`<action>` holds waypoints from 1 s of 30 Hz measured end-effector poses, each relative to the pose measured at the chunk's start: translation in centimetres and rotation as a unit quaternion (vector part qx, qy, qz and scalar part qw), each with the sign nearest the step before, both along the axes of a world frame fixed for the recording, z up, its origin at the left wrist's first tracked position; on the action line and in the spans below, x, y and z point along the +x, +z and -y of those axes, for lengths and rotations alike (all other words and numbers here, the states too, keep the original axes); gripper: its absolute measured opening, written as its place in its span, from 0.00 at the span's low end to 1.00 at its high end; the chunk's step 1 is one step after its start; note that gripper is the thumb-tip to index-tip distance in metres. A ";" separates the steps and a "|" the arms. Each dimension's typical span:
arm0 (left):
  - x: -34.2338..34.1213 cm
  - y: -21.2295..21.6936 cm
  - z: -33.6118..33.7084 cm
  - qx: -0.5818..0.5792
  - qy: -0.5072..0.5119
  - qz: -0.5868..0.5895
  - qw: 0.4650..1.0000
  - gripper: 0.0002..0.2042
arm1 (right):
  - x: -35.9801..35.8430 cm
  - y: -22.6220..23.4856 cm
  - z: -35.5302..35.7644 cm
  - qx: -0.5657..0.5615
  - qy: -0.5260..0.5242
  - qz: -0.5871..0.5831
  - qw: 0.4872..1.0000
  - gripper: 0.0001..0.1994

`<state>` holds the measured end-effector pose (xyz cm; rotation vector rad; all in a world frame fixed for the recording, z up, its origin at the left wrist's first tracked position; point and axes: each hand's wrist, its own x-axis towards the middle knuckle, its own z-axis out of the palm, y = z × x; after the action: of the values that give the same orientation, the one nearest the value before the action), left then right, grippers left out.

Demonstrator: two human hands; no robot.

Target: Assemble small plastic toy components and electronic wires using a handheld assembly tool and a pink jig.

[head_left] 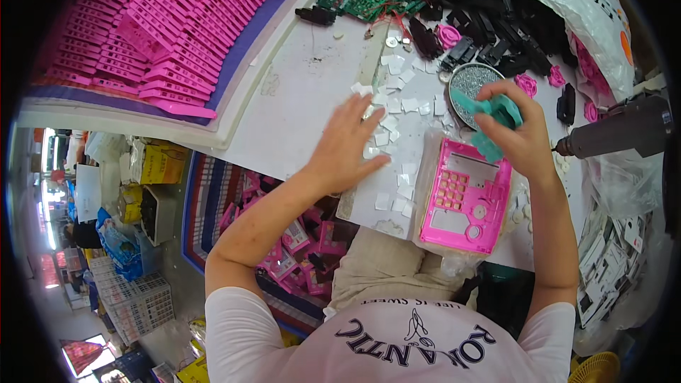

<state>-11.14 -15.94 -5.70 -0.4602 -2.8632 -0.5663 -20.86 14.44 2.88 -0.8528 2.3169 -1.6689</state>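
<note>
My right hand [521,124] grips a teal plastic piece [488,145], held above the far end of a pink plastic casing [477,223]. The casing has a grid of small square holes and several larger openings, and it rests on a wrapped pad near my lap. Just beyond the teal piece, a round tin [454,84] full of small metal screws is partly hidden by it. My left hand [340,145] lies with fingers apart over the white worktop, its fingertips at the edge of scattered small white squares [410,105].
Stacked pink casings [177,21] fill the far left. Black plastic parts [496,32] and green circuit boards [365,1] are heaped at the back. A grey power screwdriver [617,131] points in from the right. Below left, a striped-lined box [202,202] holds pink assembled units.
</note>
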 end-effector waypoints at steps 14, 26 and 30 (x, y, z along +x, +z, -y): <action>-9.2 -3.3 -4.6 -0.028 -0.053 0.022 0.998 0.38 | -2.4 -1.1 1.8 -0.011 0.005 -0.010 1.000 0.12; 9.4 -0.4 -4.6 0.019 0.108 0.013 0.994 0.45 | -7.5 -7.5 19.4 0.106 0.058 -0.141 0.983 0.21; 9.2 -1.4 -7.5 -0.033 0.117 0.048 0.991 0.45 | -6.5 -8.6 25.9 0.111 0.019 -0.106 0.988 0.24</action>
<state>-1.95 -8.46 -7.13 -0.1042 -2.9766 -0.4658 -27.31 -11.45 -5.73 -1.0637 2.5453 -1.3282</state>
